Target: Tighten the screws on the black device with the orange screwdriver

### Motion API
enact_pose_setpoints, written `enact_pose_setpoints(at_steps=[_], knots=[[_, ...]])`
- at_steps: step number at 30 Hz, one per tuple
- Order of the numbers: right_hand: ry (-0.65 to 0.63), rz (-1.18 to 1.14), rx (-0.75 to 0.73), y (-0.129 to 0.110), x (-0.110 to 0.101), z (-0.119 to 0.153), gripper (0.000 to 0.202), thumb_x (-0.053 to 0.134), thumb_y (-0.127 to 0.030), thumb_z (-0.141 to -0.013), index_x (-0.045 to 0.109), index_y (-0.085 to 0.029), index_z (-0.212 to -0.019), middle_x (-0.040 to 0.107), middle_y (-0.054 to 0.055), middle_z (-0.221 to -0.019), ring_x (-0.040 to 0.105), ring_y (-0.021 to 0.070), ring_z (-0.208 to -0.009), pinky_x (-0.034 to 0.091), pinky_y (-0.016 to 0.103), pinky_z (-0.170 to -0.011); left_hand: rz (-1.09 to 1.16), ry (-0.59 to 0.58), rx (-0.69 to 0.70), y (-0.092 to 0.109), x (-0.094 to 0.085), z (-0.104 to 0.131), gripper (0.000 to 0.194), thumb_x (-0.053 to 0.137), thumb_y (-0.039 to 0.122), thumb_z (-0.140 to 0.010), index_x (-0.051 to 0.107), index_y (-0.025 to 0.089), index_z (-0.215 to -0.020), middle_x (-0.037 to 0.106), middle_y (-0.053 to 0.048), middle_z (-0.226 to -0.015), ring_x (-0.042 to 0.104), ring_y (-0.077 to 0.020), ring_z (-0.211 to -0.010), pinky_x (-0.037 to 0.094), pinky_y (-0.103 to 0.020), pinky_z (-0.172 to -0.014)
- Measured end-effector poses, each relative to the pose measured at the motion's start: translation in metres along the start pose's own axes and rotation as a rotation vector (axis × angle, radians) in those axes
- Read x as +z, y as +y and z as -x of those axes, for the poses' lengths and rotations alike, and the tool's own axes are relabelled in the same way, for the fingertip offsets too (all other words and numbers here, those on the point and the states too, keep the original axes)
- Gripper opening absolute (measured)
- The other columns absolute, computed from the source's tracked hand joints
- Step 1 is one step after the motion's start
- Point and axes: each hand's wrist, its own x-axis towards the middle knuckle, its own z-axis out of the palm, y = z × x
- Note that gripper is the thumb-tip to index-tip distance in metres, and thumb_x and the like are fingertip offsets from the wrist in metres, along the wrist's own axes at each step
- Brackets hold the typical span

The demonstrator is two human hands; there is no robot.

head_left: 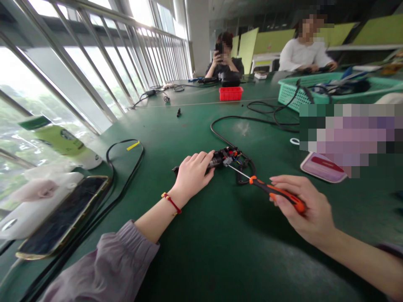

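My left hand (pixel 193 174) is wrapped over a dark cylindrical device (pixel 216 160) and holds it down on the green table. The device's far end is opened up, with coloured wires and small parts (pixel 232 156) exposed. In my right hand (pixel 310 209) is a screwdriver (pixel 277 192) with an orange and black handle, gripped between thumb and fingers. Its thin metal shaft points left, and the tip meets a small grey part (pixel 227 162) among the wires. Whether the tip sits in a screw is too small to tell. A black cable (pixel 217 128) runs from the device towards the back right.
On the left lie a phone (pixel 63 216), a white case (pixel 40 201), a bottle (pixel 63 140) and a looping black strap (pixel 126 180). Farther back stand a red tray (pixel 231 94) and a green basket (pixel 289 94). A purple phone (pixel 324 167) lies right. Two people sit across the table.
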Motion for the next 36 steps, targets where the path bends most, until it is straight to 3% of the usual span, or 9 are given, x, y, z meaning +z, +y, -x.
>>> enact_pose_setpoints(at_steps=[5, 8, 12, 17, 23, 30, 36], knots=[[0.175, 0.024, -0.058, 0.0007, 0.0012, -0.0004, 0.043, 0.06, -0.015, -0.073, 0.049, -0.021, -0.114, 0.057, 0.007, -0.097, 0.06, 0.0187, -0.087, 0.053, 0.031, -0.071, -0.004, -0.004, 0.001, -0.0004, 0.0006, 0.0001, 0.04, 0.044, 0.028, -0.085, 0.045, 0.014, -0.122, 0.059, -0.006, -0.104, 0.056, -0.019, -0.088, 0.044, -0.032, -0.074], [0.12, 0.038, -0.075, -0.0002, 0.0006, -0.0013, 0.035, 0.06, -0.016, -0.074, 0.052, -0.021, -0.108, 0.058, 0.005, -0.093, 0.061, 0.0168, -0.08, 0.053, 0.029, -0.066, -0.006, -0.005, 0.005, -0.0007, 0.0007, 0.0001, 0.04, 0.044, 0.027, -0.084, 0.045, 0.014, -0.122, 0.059, -0.007, -0.103, 0.056, -0.019, -0.088, 0.044, -0.032, -0.073], [0.024, -0.012, 0.008, 0.0011, 0.0014, -0.0005, 0.032, 0.054, -0.018, -0.08, 0.049, -0.022, -0.111, 0.059, 0.004, -0.088, 0.061, 0.0127, -0.066, 0.052, 0.025, -0.055, -0.012, -0.002, 0.004, -0.0005, 0.0003, 0.0002, 0.04, 0.044, 0.027, -0.084, 0.045, 0.014, -0.122, 0.059, -0.007, -0.103, 0.056, -0.0191, -0.087, 0.044, -0.032, -0.073], [0.207, -0.051, 0.01, 0.0043, 0.0037, 0.0017, 0.047, 0.06, -0.015, -0.074, 0.045, -0.023, -0.118, 0.056, 0.007, -0.099, 0.06, 0.019, -0.087, 0.053, 0.035, -0.073, -0.007, -0.001, 0.0, 0.0, 0.0, 0.0002, 0.04, 0.044, 0.027, -0.084, 0.045, 0.014, -0.122, 0.06, -0.006, -0.103, 0.056, -0.0192, -0.087, 0.044, -0.032, -0.073], [0.002, -0.007, 0.0, 0.0004, -0.0002, -0.0008, 0.025, 0.053, -0.017, -0.08, 0.052, -0.023, -0.104, 0.059, 0.001, -0.08, 0.06, 0.0114, -0.059, 0.051, 0.025, -0.052, 0.002, -0.005, -0.001, -0.0002, -0.0001, 0.0001, 0.04, 0.044, 0.026, -0.084, 0.045, 0.015, -0.122, 0.059, -0.007, -0.103, 0.057, -0.0192, -0.087, 0.044, -0.033, -0.072], [0.181, 0.025, -0.05, 0.0019, 0.0021, -0.0006, 0.039, 0.061, -0.017, -0.073, 0.05, -0.021, -0.11, 0.057, 0.006, -0.096, 0.061, 0.0185, -0.084, 0.053, 0.032, -0.069, -0.007, -0.004, -0.002, -0.0002, 0.0001, -0.0001, 0.04, 0.044, 0.027, -0.084, 0.045, 0.014, -0.122, 0.059, -0.006, -0.103, 0.056, -0.0192, -0.087, 0.044, -0.032, -0.073], [-0.042, -0.004, 0.03, 0.0, 0.0011, -0.0021, 0.024, 0.053, -0.019, -0.08, 0.051, -0.022, -0.104, 0.061, 0.001, -0.079, 0.061, 0.0129, -0.062, 0.051, 0.026, -0.054, 0.003, -0.001, 0.001, 0.0, 0.0001, 0.0, 0.04, 0.044, 0.027, -0.084, 0.045, 0.014, -0.122, 0.059, -0.007, -0.103, 0.056, -0.0195, -0.088, 0.045, -0.033, -0.073]])
